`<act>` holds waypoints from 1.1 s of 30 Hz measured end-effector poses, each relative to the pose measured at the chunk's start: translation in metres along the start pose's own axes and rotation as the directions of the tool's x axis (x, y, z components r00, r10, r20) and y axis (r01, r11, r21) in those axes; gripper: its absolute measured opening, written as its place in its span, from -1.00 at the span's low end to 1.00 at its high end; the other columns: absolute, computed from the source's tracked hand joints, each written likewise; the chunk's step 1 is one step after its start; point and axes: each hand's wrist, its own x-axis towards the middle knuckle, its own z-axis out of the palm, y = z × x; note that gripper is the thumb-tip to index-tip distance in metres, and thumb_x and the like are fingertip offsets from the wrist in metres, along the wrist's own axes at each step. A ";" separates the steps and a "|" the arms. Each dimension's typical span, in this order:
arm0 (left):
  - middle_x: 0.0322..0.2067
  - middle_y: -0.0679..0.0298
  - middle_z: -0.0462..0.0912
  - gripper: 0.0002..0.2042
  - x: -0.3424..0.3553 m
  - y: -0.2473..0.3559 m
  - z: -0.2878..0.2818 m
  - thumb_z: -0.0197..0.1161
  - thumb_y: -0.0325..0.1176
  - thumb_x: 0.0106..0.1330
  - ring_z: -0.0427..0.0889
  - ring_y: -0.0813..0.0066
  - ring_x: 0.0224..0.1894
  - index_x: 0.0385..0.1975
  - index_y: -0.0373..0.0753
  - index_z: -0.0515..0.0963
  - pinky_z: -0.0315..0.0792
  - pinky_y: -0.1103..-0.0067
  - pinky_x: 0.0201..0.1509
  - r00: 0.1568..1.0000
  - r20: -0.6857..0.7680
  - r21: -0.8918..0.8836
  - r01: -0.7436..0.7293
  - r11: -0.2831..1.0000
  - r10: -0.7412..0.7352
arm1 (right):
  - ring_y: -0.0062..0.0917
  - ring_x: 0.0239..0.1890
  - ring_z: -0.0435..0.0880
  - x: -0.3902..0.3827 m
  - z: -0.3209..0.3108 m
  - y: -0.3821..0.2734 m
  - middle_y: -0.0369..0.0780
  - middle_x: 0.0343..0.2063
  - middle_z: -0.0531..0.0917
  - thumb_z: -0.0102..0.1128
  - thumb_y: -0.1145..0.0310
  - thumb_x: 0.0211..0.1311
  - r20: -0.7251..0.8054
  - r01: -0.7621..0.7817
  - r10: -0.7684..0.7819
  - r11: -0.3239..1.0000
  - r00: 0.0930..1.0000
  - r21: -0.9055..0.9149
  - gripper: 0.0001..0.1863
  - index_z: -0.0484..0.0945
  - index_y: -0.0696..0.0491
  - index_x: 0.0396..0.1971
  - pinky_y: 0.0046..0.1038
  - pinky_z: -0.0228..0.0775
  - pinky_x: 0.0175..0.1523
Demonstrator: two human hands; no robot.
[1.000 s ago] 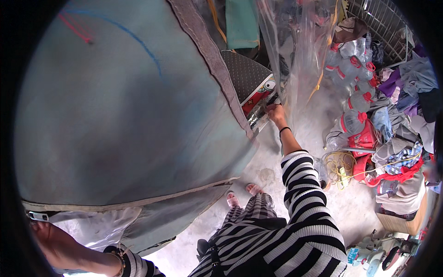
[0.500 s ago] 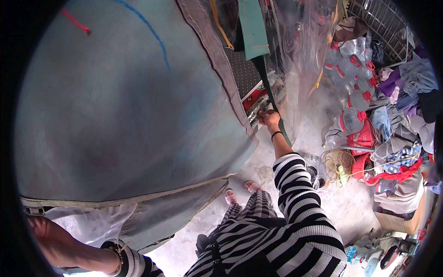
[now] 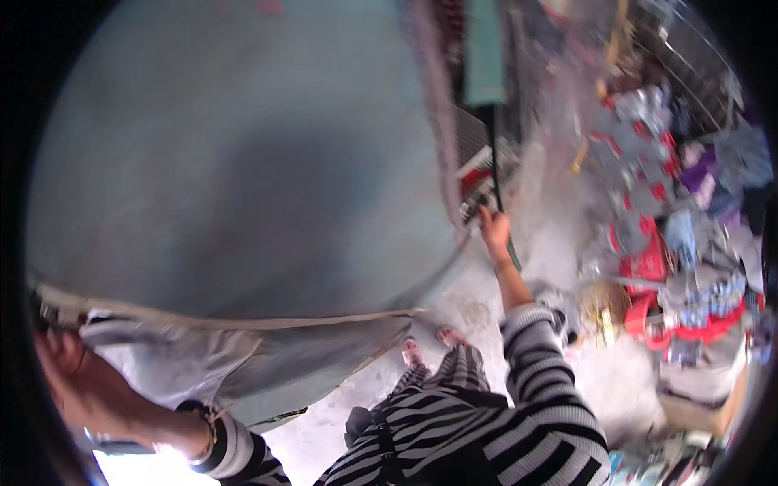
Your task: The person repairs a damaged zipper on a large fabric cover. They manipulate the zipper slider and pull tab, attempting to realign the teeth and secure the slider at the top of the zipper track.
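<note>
We find the right hand (image 3: 496, 231) extended far, fingers curled beside the dark strap (image 3: 495, 162); its grip we cannot tell. The left hand (image 3: 77, 377), fingers bent, is at the near-left edge of the grey-green cover (image 3: 284, 202), hold unclear. The blue label (image 3: 617, 465), near right, is unreadable. The cover's right edge has shifted rightward since earlier.

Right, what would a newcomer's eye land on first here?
Likely the huge grey-green fabric sheet filling the upper left. Next, the striped sleeve at lower right leads up to the right hand, just beyond the sheet's right edge. Along the right side, red-capped plastic bottles cluster beside a heap of cloth.
</note>
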 end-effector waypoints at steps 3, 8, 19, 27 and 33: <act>-0.26 0.13 0.67 -0.89 -0.014 0.031 0.020 0.14 -0.59 0.36 0.64 0.53 -0.39 -0.19 -0.36 0.57 0.49 0.71 -0.27 0.997 -0.079 0.055 0.020 0.998 -0.016 | -0.73 -0.74 0.29 -0.045 -0.010 -0.064 -0.42 -0.76 0.41 0.24 0.07 0.32 0.036 -0.069 0.061 0.946 0.997 0.315 -0.56 0.47 0.03 -0.68 -0.57 0.10 -0.64; -0.28 0.08 0.65 -0.90 -0.013 0.036 0.066 0.16 -0.64 0.33 0.66 0.52 -0.44 -0.21 -0.37 0.53 0.54 0.71 -0.35 0.991 -0.078 -0.218 0.091 0.972 -0.110 | -0.84 -0.68 0.26 -0.104 -0.090 -0.296 -0.43 -0.69 0.42 0.21 0.25 0.37 -0.020 0.130 -0.153 0.754 0.988 0.644 -0.68 0.45 0.04 -0.57 -0.70 0.03 -0.61; -0.33 0.27 0.65 -0.89 -0.007 0.043 0.049 0.26 -0.60 0.27 0.64 0.59 -0.38 -0.24 -0.39 0.55 0.47 0.70 -0.33 1.000 0.021 -0.067 0.023 0.997 -0.022 | -0.53 -0.63 0.52 -0.227 -0.074 -0.553 -0.19 -0.45 0.58 0.48 0.55 -0.06 -0.141 0.855 -0.954 0.163 0.263 0.493 -0.71 0.56 0.19 -0.33 -0.53 0.33 -0.54; -0.39 0.24 0.53 -0.81 0.017 0.052 0.051 0.31 -0.56 0.14 0.57 0.31 -0.44 -0.23 -0.26 0.60 0.44 0.52 -0.41 0.937 0.245 0.301 -0.319 0.899 0.250 | -0.41 -0.58 0.59 -0.216 -0.045 -0.562 -0.20 -0.39 0.51 0.33 0.54 0.09 -0.117 0.914 -0.969 0.161 0.218 0.372 -0.73 0.47 0.15 -0.22 -0.42 0.34 -0.55; -0.37 0.27 0.53 -0.73 0.020 0.060 0.047 0.30 -0.59 0.12 0.57 0.31 -0.43 -0.16 -0.18 0.61 0.45 0.49 -0.39 0.934 0.298 0.334 -0.295 0.895 0.196 | -0.74 -0.51 0.60 -0.220 -0.069 -0.568 -0.25 -0.46 0.63 0.13 0.58 0.31 0.268 0.206 -0.804 0.429 0.530 0.880 -0.94 0.44 0.22 -0.28 -0.68 0.36 -0.52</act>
